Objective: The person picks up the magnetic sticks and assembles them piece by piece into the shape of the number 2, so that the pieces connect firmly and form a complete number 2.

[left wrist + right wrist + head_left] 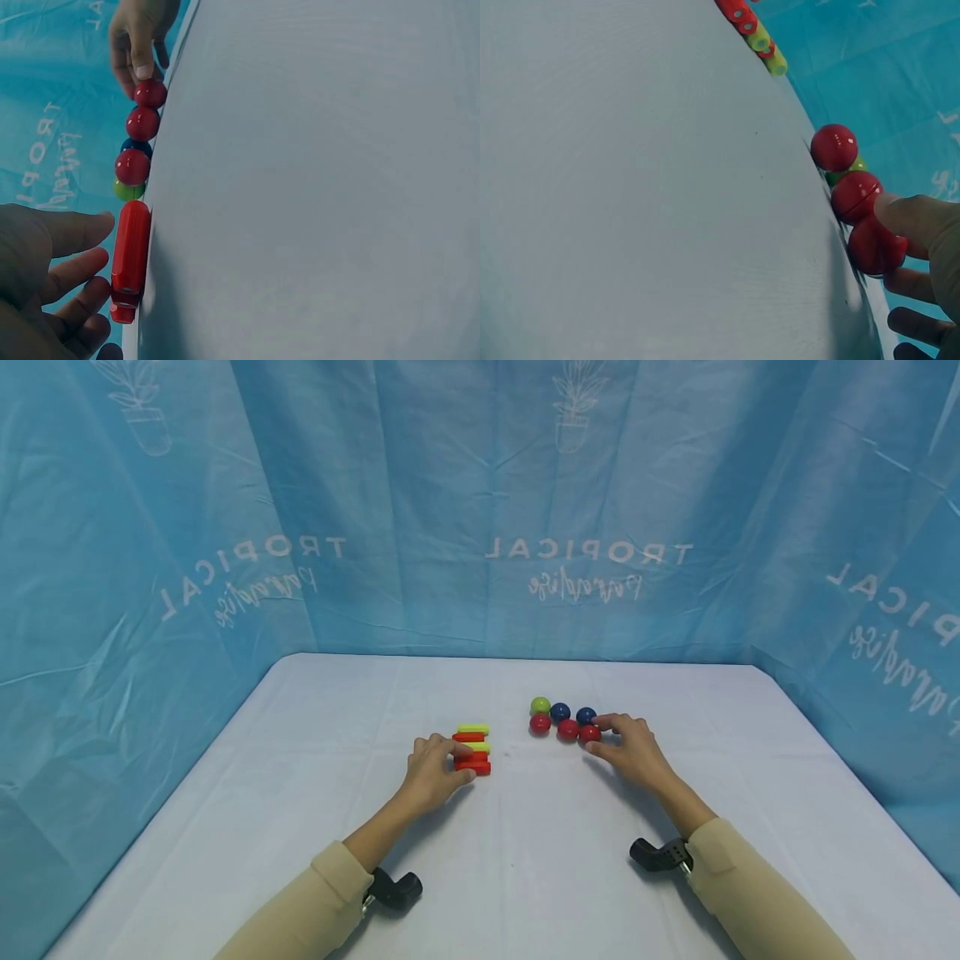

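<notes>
Short red and yellow sticks lie in a row, with a yellow stick (473,728) farthest away and a red stick (480,768) nearest. My left hand (437,772) is at their left ends, fingers and thumb spread. In the left wrist view, a gap shows between the thumb and the red stick (131,247). Right of the sticks sit glossy balls: a green ball (540,705), two blue and three red. My right hand (633,750) is at the group's right end, its thumb against a red ball (876,246) and its index finger by a blue ball (586,716).
A white cloth (510,860) covers the table. Blue printed curtains (450,485) hang behind it and along both sides. Each wrist wears a black camera mount, one on the left (397,890) and one on the right (660,855).
</notes>
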Available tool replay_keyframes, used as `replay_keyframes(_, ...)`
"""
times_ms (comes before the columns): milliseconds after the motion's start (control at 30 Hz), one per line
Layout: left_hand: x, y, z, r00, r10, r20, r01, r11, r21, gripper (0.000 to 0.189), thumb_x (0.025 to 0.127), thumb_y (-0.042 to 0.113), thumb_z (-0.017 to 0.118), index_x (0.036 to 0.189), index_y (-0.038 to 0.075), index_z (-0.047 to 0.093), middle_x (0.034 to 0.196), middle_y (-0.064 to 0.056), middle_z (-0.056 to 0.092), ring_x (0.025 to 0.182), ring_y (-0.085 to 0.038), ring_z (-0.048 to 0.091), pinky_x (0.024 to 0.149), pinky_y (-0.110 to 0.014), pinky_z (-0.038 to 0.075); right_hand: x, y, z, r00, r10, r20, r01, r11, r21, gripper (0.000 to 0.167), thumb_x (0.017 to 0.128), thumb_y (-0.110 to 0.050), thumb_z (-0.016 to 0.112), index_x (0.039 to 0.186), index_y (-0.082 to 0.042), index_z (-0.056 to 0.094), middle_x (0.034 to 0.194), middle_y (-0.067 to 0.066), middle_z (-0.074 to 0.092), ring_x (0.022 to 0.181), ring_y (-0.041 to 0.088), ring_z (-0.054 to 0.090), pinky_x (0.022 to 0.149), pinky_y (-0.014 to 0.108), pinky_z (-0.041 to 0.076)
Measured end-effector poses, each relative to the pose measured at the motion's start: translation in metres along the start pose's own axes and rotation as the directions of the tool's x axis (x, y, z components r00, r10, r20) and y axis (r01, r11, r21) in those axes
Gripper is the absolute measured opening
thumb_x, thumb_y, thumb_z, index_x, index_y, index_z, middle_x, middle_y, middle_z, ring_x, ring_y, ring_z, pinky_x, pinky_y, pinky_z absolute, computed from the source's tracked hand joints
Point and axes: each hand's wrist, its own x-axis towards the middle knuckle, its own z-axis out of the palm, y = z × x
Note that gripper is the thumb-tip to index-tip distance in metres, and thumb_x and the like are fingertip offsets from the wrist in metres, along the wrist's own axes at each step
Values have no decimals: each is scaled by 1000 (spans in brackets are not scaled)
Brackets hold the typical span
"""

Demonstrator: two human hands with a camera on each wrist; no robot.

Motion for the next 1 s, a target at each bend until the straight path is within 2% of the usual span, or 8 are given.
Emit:
replay_keyframes(167, 0, -3, 2, 1000, 27, -13, -27, 999, 31, 28, 77, 18, 75, 103, 11, 70, 104, -6, 59, 101, -22, 42, 88, -43, 33, 2, 2, 2, 1000, 1, 9, -1, 1000, 5, 52, 84, -30, 69, 128, -7, 54, 129, 16, 56, 118, 33, 42, 97, 54, 40)
replay_keyframes(433, 0, -6, 6, 999, 31, -16, -30, 997, 64, 26, 76, 17, 75, 102, 11, 70, 103, -7, 59, 99, -21, 43, 85, -42, 33, 6, 5, 6, 999, 32, 12, -32, 999, 10, 49, 85, -29, 68, 128, -8, 54, 126, 14, 57, 117, 32, 43, 97, 52, 40)
replay_keyframes(667, 1, -8, 9, 999, 48, -9, -46, 991, 124, 27, 77, 19, 75, 102, 10, 71, 99, -6, 61, 93, -20, 43, 78, -38, 32, 6, 5, 6, 1000, 17, -9, -17, 1000, 4, 46, 85, -25, 68, 126, -8, 54, 122, 15, 59, 115, 32, 44, 95, 52, 40)
replay_keyframes(1000, 1, -6, 9, 999, 31, -9, -30, 994, 108, 26, 79, 19, 73, 103, 11, 71, 99, -5, 63, 94, -20, 45, 78, -38, 31, 4, 11, 6, 1000, -1, -19, 1, 1000, -13, 47, 85, -26, 68, 125, -5, 57, 121, 17, 61, 109, 31, 46, 92, 50, 40)
